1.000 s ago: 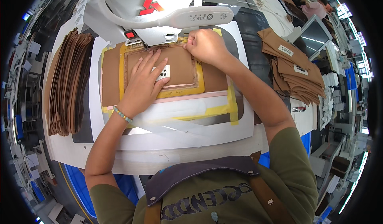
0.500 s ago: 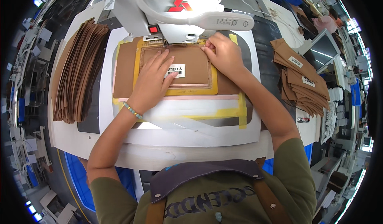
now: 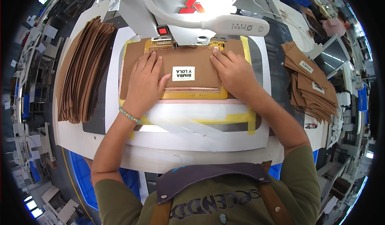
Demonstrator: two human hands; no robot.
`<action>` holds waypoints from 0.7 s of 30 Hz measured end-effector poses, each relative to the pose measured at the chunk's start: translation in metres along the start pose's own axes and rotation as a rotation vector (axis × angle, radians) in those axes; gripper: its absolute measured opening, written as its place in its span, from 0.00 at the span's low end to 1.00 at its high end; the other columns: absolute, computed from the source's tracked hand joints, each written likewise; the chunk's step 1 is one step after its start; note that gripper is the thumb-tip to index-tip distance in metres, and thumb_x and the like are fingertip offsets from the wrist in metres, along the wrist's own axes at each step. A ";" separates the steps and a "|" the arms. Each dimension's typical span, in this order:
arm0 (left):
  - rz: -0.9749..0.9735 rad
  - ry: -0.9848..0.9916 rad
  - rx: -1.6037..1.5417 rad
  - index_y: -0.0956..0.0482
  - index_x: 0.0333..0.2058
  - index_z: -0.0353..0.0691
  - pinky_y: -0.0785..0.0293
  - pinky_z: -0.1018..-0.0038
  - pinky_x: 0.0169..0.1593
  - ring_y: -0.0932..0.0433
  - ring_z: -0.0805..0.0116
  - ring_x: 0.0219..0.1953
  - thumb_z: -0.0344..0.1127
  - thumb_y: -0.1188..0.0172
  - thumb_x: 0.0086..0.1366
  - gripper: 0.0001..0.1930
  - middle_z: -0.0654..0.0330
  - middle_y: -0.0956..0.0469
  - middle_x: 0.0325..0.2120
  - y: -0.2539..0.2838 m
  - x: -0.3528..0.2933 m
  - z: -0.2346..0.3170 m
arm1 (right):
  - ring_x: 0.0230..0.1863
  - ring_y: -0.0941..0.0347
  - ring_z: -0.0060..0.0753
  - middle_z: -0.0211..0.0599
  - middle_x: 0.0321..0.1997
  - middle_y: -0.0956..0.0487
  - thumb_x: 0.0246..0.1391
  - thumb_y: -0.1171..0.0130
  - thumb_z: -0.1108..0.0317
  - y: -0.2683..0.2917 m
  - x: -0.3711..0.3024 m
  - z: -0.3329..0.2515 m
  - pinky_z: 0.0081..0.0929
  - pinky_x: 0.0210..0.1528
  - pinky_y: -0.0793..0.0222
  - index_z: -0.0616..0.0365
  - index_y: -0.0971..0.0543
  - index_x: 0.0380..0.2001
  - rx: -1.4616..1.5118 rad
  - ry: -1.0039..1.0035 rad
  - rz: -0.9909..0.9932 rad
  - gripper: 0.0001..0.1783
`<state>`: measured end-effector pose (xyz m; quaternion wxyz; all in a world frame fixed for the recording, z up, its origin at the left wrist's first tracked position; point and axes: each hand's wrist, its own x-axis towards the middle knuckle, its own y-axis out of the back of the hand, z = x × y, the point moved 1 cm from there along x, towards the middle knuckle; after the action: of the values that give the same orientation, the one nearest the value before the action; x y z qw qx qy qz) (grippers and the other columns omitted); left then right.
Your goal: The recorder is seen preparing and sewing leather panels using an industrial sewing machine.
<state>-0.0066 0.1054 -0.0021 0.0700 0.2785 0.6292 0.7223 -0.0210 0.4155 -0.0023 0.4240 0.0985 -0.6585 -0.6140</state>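
Note:
A brown fabric panel lies flat in a yellow-edged rectangular frame under the sewing machine head. Sewn or laid on its middle is a small white label with dark print. My left hand rests flat over the panel's left side and the frame's left edge, fingers stretched and thumb spread toward the label. On the other side my right hand presses its outstretched fingers on the panel's upper right corner and the frame edge. Neither hand grips anything.
A tall stack of brown panels stands at the left. More brown pieces with white labels are piled at the right, beside a tilted screen. A white lamp arm hangs over the work. White sheet with yellow tape lies beneath.
My left hand has slid left off the label, which now shows whole. My right hand's pinched fingers have opened and lie flat on the upper right corner. The whole view has shifted slightly.

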 end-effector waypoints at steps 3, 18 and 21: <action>-0.012 -0.001 0.010 0.23 0.65 0.25 0.35 0.50 0.75 0.31 0.39 0.73 0.44 0.35 0.75 0.29 0.39 0.25 0.68 0.002 0.001 0.001 | 0.55 0.20 0.42 0.47 0.60 0.15 0.60 0.41 0.70 0.001 0.000 -0.001 0.35 0.47 0.26 0.66 0.15 0.55 -0.023 0.018 0.006 0.22; 0.024 0.117 -0.162 0.26 0.71 0.34 0.43 0.52 0.81 0.40 0.48 0.81 0.41 0.46 0.82 0.26 0.50 0.31 0.76 0.023 -0.032 -0.047 | 0.61 0.22 0.40 0.39 0.61 0.16 0.59 0.39 0.69 0.013 0.007 -0.002 0.38 0.58 0.27 0.61 0.15 0.51 0.138 0.059 0.081 0.18; -0.034 0.218 -0.219 0.28 0.74 0.40 0.46 0.54 0.82 0.45 0.49 0.82 0.40 0.49 0.84 0.25 0.57 0.34 0.78 0.032 -0.039 -0.068 | 0.62 0.21 0.41 0.39 0.61 0.16 0.59 0.37 0.70 0.019 0.013 -0.013 0.40 0.61 0.27 0.61 0.15 0.50 0.361 0.078 0.050 0.16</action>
<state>0.0011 0.0225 0.0121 0.0437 0.1785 0.5550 0.8113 -0.0129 0.4019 0.0190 0.4396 0.1803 -0.7435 -0.4707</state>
